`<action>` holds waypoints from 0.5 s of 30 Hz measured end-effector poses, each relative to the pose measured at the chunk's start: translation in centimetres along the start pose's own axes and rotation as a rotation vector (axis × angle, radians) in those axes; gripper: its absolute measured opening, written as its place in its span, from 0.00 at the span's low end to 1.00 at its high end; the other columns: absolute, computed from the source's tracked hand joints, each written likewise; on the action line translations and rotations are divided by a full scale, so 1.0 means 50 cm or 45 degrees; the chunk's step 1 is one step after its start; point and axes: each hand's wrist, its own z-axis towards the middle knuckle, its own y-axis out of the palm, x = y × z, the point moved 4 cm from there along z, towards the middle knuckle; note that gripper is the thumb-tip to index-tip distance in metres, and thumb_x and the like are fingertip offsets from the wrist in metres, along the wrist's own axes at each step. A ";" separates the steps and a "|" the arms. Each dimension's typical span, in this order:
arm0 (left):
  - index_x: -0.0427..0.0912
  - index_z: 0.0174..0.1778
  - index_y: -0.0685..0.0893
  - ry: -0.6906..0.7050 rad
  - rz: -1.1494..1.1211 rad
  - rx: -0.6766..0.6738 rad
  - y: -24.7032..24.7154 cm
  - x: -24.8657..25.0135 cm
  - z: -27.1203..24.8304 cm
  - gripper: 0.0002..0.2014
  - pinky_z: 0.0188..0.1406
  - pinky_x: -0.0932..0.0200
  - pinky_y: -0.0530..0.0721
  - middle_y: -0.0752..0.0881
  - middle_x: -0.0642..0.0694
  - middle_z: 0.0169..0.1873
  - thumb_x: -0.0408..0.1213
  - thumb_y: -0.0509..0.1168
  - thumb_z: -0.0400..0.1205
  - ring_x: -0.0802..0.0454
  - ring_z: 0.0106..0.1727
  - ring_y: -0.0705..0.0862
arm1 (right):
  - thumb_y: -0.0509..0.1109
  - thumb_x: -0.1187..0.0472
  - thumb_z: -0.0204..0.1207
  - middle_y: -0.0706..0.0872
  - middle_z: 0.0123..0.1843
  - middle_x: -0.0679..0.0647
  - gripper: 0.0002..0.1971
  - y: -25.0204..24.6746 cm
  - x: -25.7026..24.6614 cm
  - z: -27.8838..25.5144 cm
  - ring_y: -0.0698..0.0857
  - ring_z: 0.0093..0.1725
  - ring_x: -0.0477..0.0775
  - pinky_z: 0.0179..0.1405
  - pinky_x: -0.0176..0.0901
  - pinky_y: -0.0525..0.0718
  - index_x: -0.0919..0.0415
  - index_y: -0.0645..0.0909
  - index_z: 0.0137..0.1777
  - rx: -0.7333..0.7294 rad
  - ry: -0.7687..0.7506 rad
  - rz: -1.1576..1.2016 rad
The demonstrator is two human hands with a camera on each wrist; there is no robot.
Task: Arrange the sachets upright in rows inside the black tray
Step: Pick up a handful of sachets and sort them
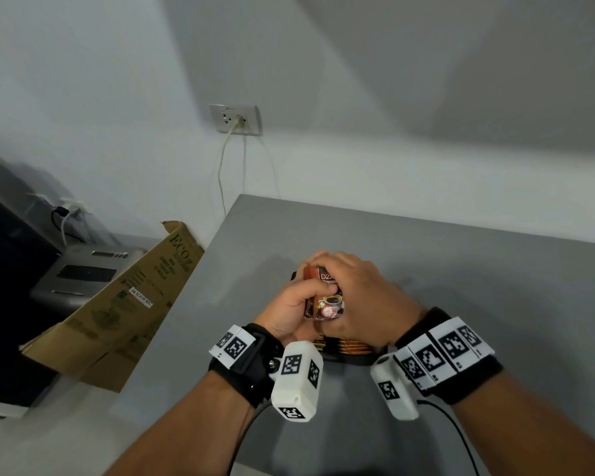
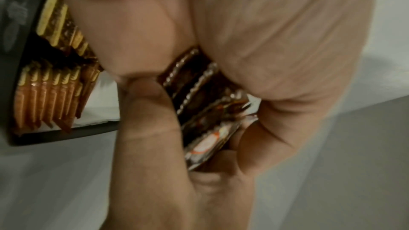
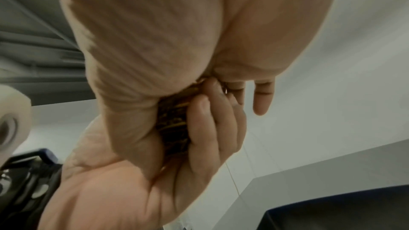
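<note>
Both hands hold one stack of brown coffee sachets (image 1: 327, 297) just above the black tray (image 1: 358, 361) on the grey table. My left hand (image 1: 294, 305) grips the stack's left side, its fingers curled round it. My right hand (image 1: 359, 286) covers the top and right side, also curled on it. In the left wrist view the stack's crimped edges (image 2: 199, 104) show between the left hand (image 2: 276, 41) and the right hand (image 2: 152, 155). Rows of orange sachets (image 2: 46, 97) stand upright in the tray (image 2: 13, 62). The right wrist view shows the stack (image 3: 175, 125) mostly hidden by the fingers (image 3: 212, 128).
A tilted cardboard box (image 1: 117, 304) leans off the table's left edge, with a grey device (image 1: 83, 273) behind it. A wall socket (image 1: 235, 119) with a hanging cable is on the back wall. The grey table (image 1: 478, 269) stretches to the right of the tray.
</note>
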 end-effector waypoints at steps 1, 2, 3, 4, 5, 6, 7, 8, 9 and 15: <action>0.38 0.67 0.75 -0.005 -0.003 -0.018 0.003 -0.001 -0.002 0.31 0.49 0.46 0.86 0.83 0.33 0.48 0.27 0.71 0.65 0.40 0.48 0.87 | 0.77 0.43 0.59 0.76 0.67 0.39 0.41 0.002 0.002 0.001 0.76 0.64 0.45 0.66 0.55 0.76 0.44 0.69 0.74 -0.007 0.003 -0.008; 0.35 0.63 0.77 -0.017 0.019 -0.013 0.005 0.000 -0.003 0.28 0.46 0.48 0.86 0.84 0.33 0.45 0.27 0.71 0.65 0.41 0.46 0.87 | 0.77 0.43 0.59 0.76 0.67 0.39 0.41 0.003 0.004 0.001 0.75 0.64 0.45 0.67 0.55 0.76 0.44 0.69 0.74 -0.011 0.008 -0.020; 0.34 0.60 0.78 -0.029 0.046 -0.008 0.006 0.001 -0.003 0.25 0.43 0.50 0.87 0.85 0.34 0.43 0.26 0.69 0.65 0.42 0.44 0.88 | 0.78 0.42 0.58 0.75 0.67 0.39 0.42 0.004 0.006 0.001 0.74 0.65 0.45 0.68 0.54 0.76 0.44 0.69 0.75 -0.016 0.023 -0.011; 0.33 0.59 0.79 -0.031 0.072 0.007 0.006 0.003 -0.003 0.24 0.42 0.51 0.87 0.86 0.34 0.42 0.26 0.68 0.65 0.42 0.43 0.88 | 0.80 0.41 0.57 0.73 0.69 0.39 0.45 0.000 0.007 0.001 0.72 0.67 0.45 0.70 0.51 0.75 0.44 0.68 0.77 -0.021 0.054 0.043; 0.33 0.61 0.79 -0.019 0.090 0.025 0.005 0.006 -0.003 0.24 0.42 0.51 0.88 0.87 0.34 0.43 0.25 0.66 0.66 0.41 0.44 0.89 | 0.81 0.40 0.58 0.72 0.69 0.38 0.48 -0.007 0.009 -0.001 0.71 0.69 0.43 0.71 0.47 0.74 0.45 0.67 0.79 -0.022 0.106 0.143; 0.35 0.65 0.80 -0.005 0.092 0.037 0.005 0.009 -0.004 0.27 0.43 0.50 0.88 0.88 0.33 0.46 0.24 0.65 0.67 0.40 0.46 0.89 | 0.82 0.39 0.59 0.71 0.69 0.36 0.49 -0.017 0.011 -0.003 0.71 0.68 0.41 0.70 0.43 0.74 0.46 0.66 0.81 -0.002 0.168 0.261; 0.36 0.69 0.79 0.003 0.086 0.050 0.003 0.011 -0.002 0.30 0.44 0.49 0.89 0.89 0.33 0.50 0.22 0.64 0.68 0.40 0.47 0.90 | 0.80 0.39 0.62 0.72 0.66 0.34 0.46 -0.030 0.016 -0.004 0.74 0.65 0.39 0.67 0.41 0.76 0.45 0.67 0.81 0.053 0.225 0.358; 0.38 0.72 0.78 0.014 0.088 0.053 0.005 0.015 -0.002 0.32 0.43 0.49 0.89 0.89 0.33 0.52 0.21 0.64 0.68 0.40 0.47 0.90 | 0.78 0.40 0.67 0.74 0.64 0.33 0.39 -0.043 0.023 -0.005 0.77 0.60 0.36 0.62 0.41 0.80 0.45 0.71 0.78 0.138 0.275 0.431; 0.39 0.72 0.77 0.026 0.100 0.060 0.004 0.017 0.000 0.33 0.43 0.49 0.90 0.89 0.34 0.52 0.20 0.66 0.68 0.40 0.45 0.90 | 0.76 0.43 0.71 0.77 0.61 0.35 0.31 -0.055 0.033 -0.006 0.81 0.55 0.37 0.58 0.42 0.83 0.45 0.76 0.74 0.229 0.322 0.497; 0.37 0.71 0.77 0.095 0.185 0.119 0.003 0.022 0.004 0.35 0.48 0.45 0.91 0.89 0.33 0.52 0.17 0.72 0.65 0.39 0.48 0.89 | 0.78 0.67 0.73 0.91 0.41 0.53 0.12 -0.068 0.058 -0.004 0.90 0.39 0.54 0.45 0.51 0.91 0.51 0.89 0.52 0.250 0.381 0.667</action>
